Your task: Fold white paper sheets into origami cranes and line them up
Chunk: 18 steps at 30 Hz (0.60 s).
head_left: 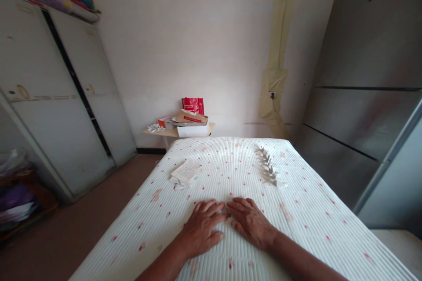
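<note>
midway between cloth edges [127, 213], left hand [201, 225], right hand [251, 221] (close)

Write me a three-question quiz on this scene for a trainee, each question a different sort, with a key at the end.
1. Multiple choice: seen by the wearer, where on the spotted, ribbed cover does the stack of printed paper sheets lie?
A) left half
B) right half
C) along the edge nearest the wearer

2. True or false: the row of folded paper pieces lies nearer to the refrigerator than the stack of printed paper sheets does.

3. Fill in the blank: the left hand and the right hand are both held with palms facing ____.

Key: 1. A; 2. True; 3. down
</note>
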Tool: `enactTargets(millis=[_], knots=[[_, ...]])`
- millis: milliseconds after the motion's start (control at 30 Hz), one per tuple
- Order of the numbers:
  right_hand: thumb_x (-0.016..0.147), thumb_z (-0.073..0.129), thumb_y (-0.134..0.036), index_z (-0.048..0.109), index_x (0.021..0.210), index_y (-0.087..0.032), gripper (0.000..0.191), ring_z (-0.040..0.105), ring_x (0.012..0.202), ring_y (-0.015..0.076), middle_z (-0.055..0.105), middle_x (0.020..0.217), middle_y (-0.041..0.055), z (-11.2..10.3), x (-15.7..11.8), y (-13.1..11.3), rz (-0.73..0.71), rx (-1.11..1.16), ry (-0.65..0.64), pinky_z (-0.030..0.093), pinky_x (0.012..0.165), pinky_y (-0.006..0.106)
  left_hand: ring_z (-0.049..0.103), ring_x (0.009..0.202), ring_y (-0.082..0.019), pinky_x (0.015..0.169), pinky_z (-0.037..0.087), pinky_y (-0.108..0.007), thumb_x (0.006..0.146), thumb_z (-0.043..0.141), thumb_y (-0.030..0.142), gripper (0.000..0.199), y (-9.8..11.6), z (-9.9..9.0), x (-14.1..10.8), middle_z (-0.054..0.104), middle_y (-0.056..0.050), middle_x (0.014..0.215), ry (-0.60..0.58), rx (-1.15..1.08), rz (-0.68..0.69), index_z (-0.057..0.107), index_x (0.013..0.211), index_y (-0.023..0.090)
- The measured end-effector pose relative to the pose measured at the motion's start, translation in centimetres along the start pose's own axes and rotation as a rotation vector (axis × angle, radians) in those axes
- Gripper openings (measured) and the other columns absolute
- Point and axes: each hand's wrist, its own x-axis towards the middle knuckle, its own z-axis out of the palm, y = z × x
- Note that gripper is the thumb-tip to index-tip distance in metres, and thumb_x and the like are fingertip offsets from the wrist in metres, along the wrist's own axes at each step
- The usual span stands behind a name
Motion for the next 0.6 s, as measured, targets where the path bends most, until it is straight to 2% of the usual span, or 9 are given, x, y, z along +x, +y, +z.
enactTargets(millis=[133,367,600], knots=[[0.088,0.042,-0.028,0.046,0.124,-0.024,0.037,0.04,0.114,0.0232,0.053,0.123,0.0057,0.1,0.4,-0.6,0.028,-0.002,0.016,0.028,0.093,0.04,0.027,0.128,-0.026,0.103,0.022,-0.05,0.075,0.056,0.03,0.047,0.0,0.1,0.0,0.037,0.002,0.14,0.013,0.0,0.002,0.046,0.121,0.033],[0.091,0.04,-0.034,0.056,0.106,-0.023,0.024,0.045,0.096,0.0196,0.058,0.1,0.0044,0.1,1.7,-1.2,0.109,-0.042,0.049,0.031,0.08,0.033,0.029,0.127,-0.026,0.104,0.021,-0.048,0.075,0.056,0.032,0.039,0.1,0.1,0.0,0.04,0.0,0.138,0.025,0.006,0.003,0.051,0.114,0.03],[0.091,0.04,-0.036,0.059,0.094,-0.023,0.024,0.046,0.09,0.0182,0.058,0.089,0.0024,0.3,2.6,-0.5,0.083,-0.076,0.035,0.031,0.075,0.031,0.029,0.127,-0.026,0.104,0.02,-0.049,0.076,0.055,0.032,0.039,0.5,-0.4,0.0,0.041,-0.001,0.137,0.004,0.003,-0.022,0.051,0.114,0.03]])
